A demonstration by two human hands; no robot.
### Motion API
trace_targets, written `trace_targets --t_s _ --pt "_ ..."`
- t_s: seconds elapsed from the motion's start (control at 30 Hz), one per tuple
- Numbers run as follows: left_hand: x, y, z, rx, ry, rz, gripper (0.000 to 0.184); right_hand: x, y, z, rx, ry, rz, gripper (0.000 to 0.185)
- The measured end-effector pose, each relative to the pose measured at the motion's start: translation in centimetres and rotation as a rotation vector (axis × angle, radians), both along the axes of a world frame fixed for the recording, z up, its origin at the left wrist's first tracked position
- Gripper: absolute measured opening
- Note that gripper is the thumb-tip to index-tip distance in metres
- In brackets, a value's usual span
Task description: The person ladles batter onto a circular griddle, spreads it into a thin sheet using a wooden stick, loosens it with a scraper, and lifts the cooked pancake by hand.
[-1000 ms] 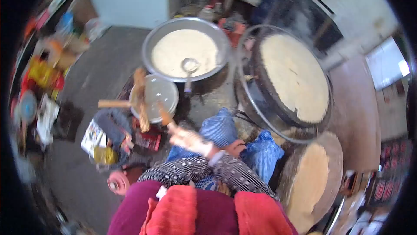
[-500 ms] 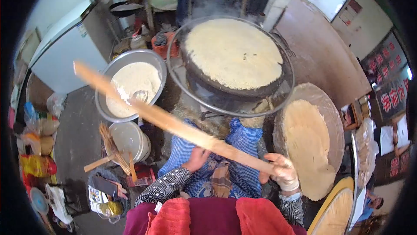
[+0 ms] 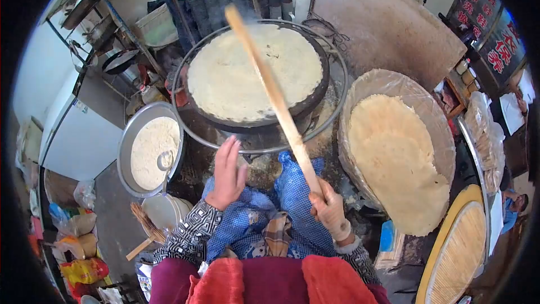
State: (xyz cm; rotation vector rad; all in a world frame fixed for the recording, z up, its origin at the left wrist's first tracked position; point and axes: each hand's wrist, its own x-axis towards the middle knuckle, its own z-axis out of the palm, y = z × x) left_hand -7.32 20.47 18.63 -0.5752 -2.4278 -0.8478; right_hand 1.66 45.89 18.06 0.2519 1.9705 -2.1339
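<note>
The right hand [image 3: 331,211] grips the wooden paddle [image 3: 277,100] by its end, seemingly so its length can reach over the round griddle [image 3: 319,91]'s near edge. The left hand [image 3: 226,174], empty and open-palmed, hovers by that edge.

Over the griddle [image 3: 313,103] I've open air at left; the wooden slat [image 3: 274,97] slants across its middle, and a metal ring [image 3: 270,150] encircles it.

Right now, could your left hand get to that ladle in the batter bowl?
Probably yes: the left hand looks empty, and the ladle lies to its left, with nothing visible blocking the way.
</note>
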Motion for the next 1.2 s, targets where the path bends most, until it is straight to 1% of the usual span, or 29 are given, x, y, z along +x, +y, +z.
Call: trace_targets --t_s 0.03,0.07,0.13,0.17,0.2,0.23,0.27,0.3,0.33,0.37,0.4,0.43,0.5,0.53,0.57,0.63,0.67,0.7,0.77,0.8,0.83,0.9,0.97,1.0,1.03,1.1,1.13,1.17,1.2 --pt "-1.4 0.7 0.6 -0.127 0.082 -0.074 0.056 0.0 -0.1 -0.2 0.168 0.017 -0.06 0.044" --pt "-2.5 1.3 1.0 -0.257 0.157 -0.146 0.065 0.8 0.5 -2.2 0.254 0.037 0.007 0.055" --pt "-5.4 2.8 0.4 -0.343 0.125 -0.26 0.073 2.5 0.5 -2.3 0.198 -0.02 0.022 0.057" --pt "-6.6 4.0 0.5 -0.425 0.074 -0.265 0.076 3.1 0.5 -2.1 0.155 -0.077 0.031 0.059" --pt "-7.8 5.1 0.1 -0.498 0.04 -0.296 0.077 3.6 0.5 -2.0 0.152 -0.075 0.04 0.059" --pt "-9.1 6.3 -0.5 -0.54 0.081 -0.367 0.078 4.1 0.6 -1.8 0.118 -0.109 -0.046 0.059" --pt "-10.4 7.9 -1.3 -0.521 0.07 -0.436 0.076 4.1 0.5 -1.6 0.084 -0.143 -0.134 0.06" --pt "-11.4 9.5 -1.7 -0.456 0.071 -0.484 0.076 3.8 0.3 -1.6 0.083 -0.14 -0.129 0.06" --pt "-12.7 11.1 -2.2 -0.455 0.142 -0.521 0.075 3.5 0.1 -1.6 -0.076 -0.186 -0.188 0.058" --pt "-14.0 11.8 -4.1 -0.453 0.142 -0.521 0.075 3.0 0.0 -1.6 -0.236 -0.232 -0.249 0.057" --pt "-15.6 12.3 -6.7 -0.539 0.111 -0.525 0.073 1.9 0.1 -1.4 -0.333 -0.225 -0.167 0.054" --pt "-16.7 12.5 -8.4 -0.621 0.076 -0.528 0.071 0.8 0.0 -1.7 -0.326 -0.23 -0.17 0.054" --pt "-18.6 11.3 -9.3 -0.593 0.05 -0.491 0.067 -1.7 -0.3 -3.5 -0.611 -0.33 -0.087 0.05" --pt "-19.8 10.2 -9.7 -0.578 0.028 -0.452 0.064 -2.7 -0.4 -4.6 -0.693 -0.353 -0.07 0.048" --pt "-20.4 8.7 -9.9 -0.578 0.005 -0.462 0.064 -3.3 -0.9 -4.7 -0.699 -0.375 -0.08 0.048" --pt "-21.8 5.6 -9.3 -0.504 0.021 -0.383 0.056 -6.2 -2.0 -4.3 -0.755 -0.412 0.021 0.049" --pt "-22.3 4.1 -9.1 -0.502 0.019 -0.385 0.056 -7.3 -2.7 -4.1 -0.737 -0.428 0.057 0.049" --pt "-22.7 2.6 -9.0 -0.498 0.01 -0.334 0.054 -8.2 -3.5 -4.3 -0.736 -0.432 0.054 0.049" --pt "-23.1 -0.7 -8.9 -0.495 -0.003 -0.281 0.051 -10.0 -5.1 -4.9 -0.698 -0.349 0.189 0.048" --pt "-23.1 -2.5 -9.0 -0.519 0.017 -0.226 0.047 -10.8 -5.9 -4.7 -0.621 -0.316 0.225 0.05" --pt "-22.9 -4.5 -8.9 -0.547 0.04 -0.169 0.043 -11.6 -6.9 -5.0 -0.626 -0.322 0.23 0.05" --pt "-22.1 -8.8 -8.2 -0.544 -0.05 -0.132 0.043 -12.9 -8.9 -6.0 -0.471 -0.194 0.397 0.053" --pt "-20.4 -12.3 -7.3 -0.577 -0.173 -0.038 0.046 -14.0 -11.5 -4.9 -0.362 -0.357 0.38 0.055" --pt "-19.0 -14.1 -7.3 -0.614 -0.19 0.01 0.052 -13.8 -12.6 -6.5 -0.31 -0.233 0.394 0.055" --pt "-17.4 -15.4 -7.8 -0.648 -0.203 0.059 0.058 -13.6 -13.3 -6.8 -0.249 -0.285 0.409 0.053" --pt "-13.9 -16.4 -9.1 -0.655 -0.196 0.102 0.072 -12.0 -13.3 -7.1 0.084 -0.111 0.468 0.051" --pt "-12.5 -14.2 -7.6 -0.632 -0.266 0.12 0.08 -10.5 -11.9 -7.3 0.225 0.065 0.479 0.053" --pt "-12.2 -12.2 -7.1 -0.572 -0.133 0.036 0.083 -8.6 -10.6 -7.8 0.24 0.068 0.427 0.054" --pt "-12.9 -8.6 -4.9 -0.486 -0.102 -0.08 0.083 -6.6 -9.4 -8.2 0.251 -0.003 0.349 0.055"
